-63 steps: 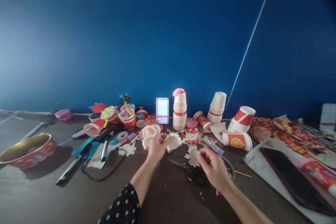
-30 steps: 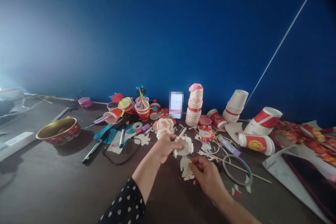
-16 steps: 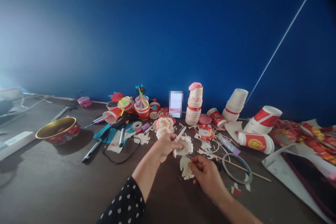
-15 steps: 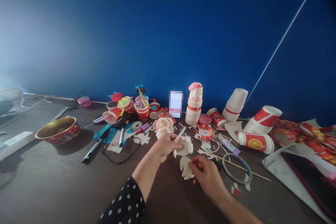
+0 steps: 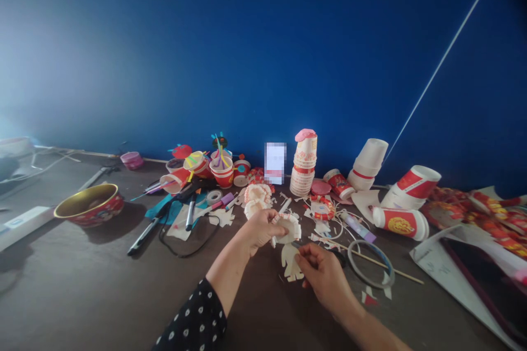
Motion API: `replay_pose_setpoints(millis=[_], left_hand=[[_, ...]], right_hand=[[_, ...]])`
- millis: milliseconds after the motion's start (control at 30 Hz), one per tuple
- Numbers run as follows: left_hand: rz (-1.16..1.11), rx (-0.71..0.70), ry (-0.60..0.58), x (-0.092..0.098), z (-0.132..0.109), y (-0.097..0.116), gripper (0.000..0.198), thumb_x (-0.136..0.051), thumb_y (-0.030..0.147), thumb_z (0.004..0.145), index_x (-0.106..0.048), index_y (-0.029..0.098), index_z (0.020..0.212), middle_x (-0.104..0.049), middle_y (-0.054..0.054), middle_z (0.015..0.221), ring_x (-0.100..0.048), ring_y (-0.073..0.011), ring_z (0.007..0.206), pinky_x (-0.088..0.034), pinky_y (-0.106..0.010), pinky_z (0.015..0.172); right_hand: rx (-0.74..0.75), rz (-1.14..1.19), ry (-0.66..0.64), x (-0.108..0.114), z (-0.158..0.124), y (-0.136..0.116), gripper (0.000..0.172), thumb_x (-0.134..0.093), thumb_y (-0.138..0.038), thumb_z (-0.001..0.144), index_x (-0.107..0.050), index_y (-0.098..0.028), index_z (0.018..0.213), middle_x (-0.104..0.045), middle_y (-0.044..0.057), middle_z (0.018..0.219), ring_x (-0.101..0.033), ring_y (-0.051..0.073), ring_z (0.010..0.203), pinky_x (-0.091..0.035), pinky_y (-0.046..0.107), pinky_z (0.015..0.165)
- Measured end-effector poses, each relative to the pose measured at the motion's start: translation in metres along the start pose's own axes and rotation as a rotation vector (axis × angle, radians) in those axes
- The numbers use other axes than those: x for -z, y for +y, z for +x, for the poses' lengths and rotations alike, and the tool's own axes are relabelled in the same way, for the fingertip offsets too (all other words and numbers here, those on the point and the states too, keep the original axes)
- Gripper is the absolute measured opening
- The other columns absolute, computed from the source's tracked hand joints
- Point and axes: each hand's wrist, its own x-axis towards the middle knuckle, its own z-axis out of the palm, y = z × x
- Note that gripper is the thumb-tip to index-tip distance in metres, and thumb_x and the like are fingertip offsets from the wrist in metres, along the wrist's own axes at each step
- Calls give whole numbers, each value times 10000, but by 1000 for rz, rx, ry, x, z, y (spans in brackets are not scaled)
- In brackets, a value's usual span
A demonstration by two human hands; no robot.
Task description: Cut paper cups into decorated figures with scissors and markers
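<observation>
As left hand [image 5: 261, 228] clasps disc [image 5: 290, 228], right [image 5: 324, 277] (figure [image 5: 290, 264])

Dim, soft light from the left; dark corners, wide-angle bending, slight blur.

On my screen, the round frilled white paper disc [image 5: 289, 228] in the left hand [image 5: 260, 228] looks thin and matt, as does the flat white paper cut-out figure [image 5: 290, 264] pinched by the right hand [image 5: 323, 275]. The dark brown tabletop [image 5: 102, 296] is dull and smooth. The red bowl with gold lining [image 5: 88, 205] gleams like metal. The thin skewer [image 5: 395, 273] looks wooden, and the dotted black sleeve [image 5: 193, 326] is soft cloth.
</observation>
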Motion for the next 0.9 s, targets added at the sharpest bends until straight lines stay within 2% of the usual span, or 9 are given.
replay_pose_setpoints(millis=[267,600,767,900], left_hand=[[62,-13,17,0,-2,2,241,-653,160,493,-559,136,713,-566,17,603,-521,-132,609,-387,-255,601],[29,-21,26,-3,-1,-2,287,-667,107,470,-554,137,732,-562,25,619,-509,-111,594,-382,-228,588],[87,-36,71,-10,-3,2,280,-666,105,467,-523,140,706,-542,34,606,-492,-109,595,-367,-222,580],[114,-64,83,-16,-3,2,290,-659,117,482,-520,137,736,-568,15,638,-507,-125,622,-379,-237,598]], right_hand=[[-9,29,7,0,-1,-2,204,-515,-362,748,-535,-166,697,-504,-45,505,-438,81,392,-409,186,367],[-24,76,39,-1,-2,-8,208,-552,-371,721,-537,-174,657,-485,-53,466,-412,75,371,-395,186,360],[-50,102,36,0,-1,-7,230,-567,-401,707,-562,-175,669,-530,-37,490,-449,94,387,-402,201,367],[-42,136,29,3,-2,-11,260,-566,-421,716,-583,-161,715,-588,0,585,-515,130,495,-423,218,424]])
